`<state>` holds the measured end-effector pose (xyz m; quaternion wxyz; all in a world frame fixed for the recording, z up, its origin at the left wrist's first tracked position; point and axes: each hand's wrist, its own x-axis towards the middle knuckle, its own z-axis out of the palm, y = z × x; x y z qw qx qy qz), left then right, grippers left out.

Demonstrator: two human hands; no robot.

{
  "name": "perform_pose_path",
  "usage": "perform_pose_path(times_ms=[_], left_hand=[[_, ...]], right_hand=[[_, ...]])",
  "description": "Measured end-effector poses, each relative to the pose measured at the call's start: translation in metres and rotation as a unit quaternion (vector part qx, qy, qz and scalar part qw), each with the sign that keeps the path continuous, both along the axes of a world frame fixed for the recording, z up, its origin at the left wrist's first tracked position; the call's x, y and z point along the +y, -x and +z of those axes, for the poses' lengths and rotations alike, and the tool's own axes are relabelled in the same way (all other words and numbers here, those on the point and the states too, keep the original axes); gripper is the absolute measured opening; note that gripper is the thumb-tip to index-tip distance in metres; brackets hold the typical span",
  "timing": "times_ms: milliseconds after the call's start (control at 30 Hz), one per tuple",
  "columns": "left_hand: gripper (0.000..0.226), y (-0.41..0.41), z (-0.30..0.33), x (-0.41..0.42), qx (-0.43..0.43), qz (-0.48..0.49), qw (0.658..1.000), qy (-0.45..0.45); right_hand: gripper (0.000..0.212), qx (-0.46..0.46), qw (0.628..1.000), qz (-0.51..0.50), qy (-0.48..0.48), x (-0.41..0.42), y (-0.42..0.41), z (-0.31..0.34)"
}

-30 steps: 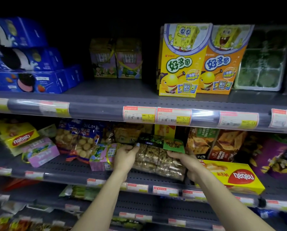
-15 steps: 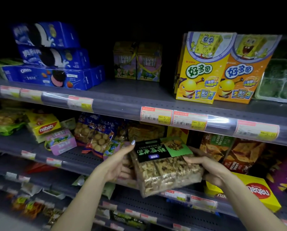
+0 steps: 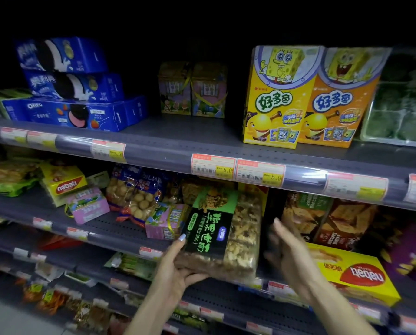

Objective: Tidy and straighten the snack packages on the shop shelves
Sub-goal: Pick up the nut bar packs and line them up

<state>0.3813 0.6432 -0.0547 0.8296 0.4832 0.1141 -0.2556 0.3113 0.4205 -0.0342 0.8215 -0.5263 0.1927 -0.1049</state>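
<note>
A clear nut-bar package [image 3: 226, 238] with a black and green label stands on end at the front of the middle shelf [image 3: 100, 228]. My left hand [image 3: 178, 269] grips its lower left corner from below, thumb up along the label. To the package's right, my right hand [image 3: 286, 252] is blurred, fingers straight, a small gap away from its side. A tilted pink box [image 3: 166, 221] lies just left of the package.
A yellow nabati box [image 3: 354, 274] lies upside down at the right, overhanging the shelf edge. Cookie bags [image 3: 134, 192], a second pink box [image 3: 87, 205] and another nabati box [image 3: 62, 182] sit crooked at the left. Above stand blue Oreo boxes [image 3: 76, 93] and yellow cartoon boxes [image 3: 279, 97].
The package was lifted off the middle shelf with both hands and turned from lying flat to standing on end. My right hand has come off its right side.
</note>
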Motion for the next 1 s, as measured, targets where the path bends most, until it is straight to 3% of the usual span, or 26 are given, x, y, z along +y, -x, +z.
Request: perform_pose_path(times_ms=[100,200,267,433,567,833,900,1000], left_hand=[[0.045,0.015,-0.007,-0.014,-0.001,0.035,0.999,0.028],[0.041,0.024,-0.01,-0.023,-0.032,0.051,0.997,0.037],[0.048,0.025,-0.008,-0.026,-0.049,0.034,0.998,0.029],[0.075,0.009,-0.009,-0.025,-0.088,-0.07,0.99,-0.088],[0.075,-0.014,0.001,-0.028,-0.117,-0.117,0.983,-0.084],[0.058,-0.048,0.021,-0.008,-0.032,-0.015,0.998,-0.059],[0.055,-0.042,0.02,-0.006,-0.025,0.027,0.998,-0.044],[0.047,-0.028,0.014,-0.007,-0.006,0.087,0.996,0.006]], right_hand=[[0.134,0.027,0.995,0.066,-0.074,0.039,0.012,-0.01],[0.108,0.047,0.994,-0.007,-0.097,0.046,0.003,-0.021],[0.102,0.06,0.994,-0.025,-0.087,0.038,-0.005,-0.028],[0.087,0.06,0.997,-0.022,-0.045,0.006,-0.02,-0.024],[0.071,0.058,0.998,0.026,0.008,-0.016,-0.029,-0.01],[0.091,0.069,0.985,0.108,0.111,-0.037,-0.034,0.008],[0.1,0.044,0.994,0.078,0.066,-0.03,-0.039,0.003],[0.081,0.029,0.995,0.085,-0.052,-0.004,-0.041,-0.009]])
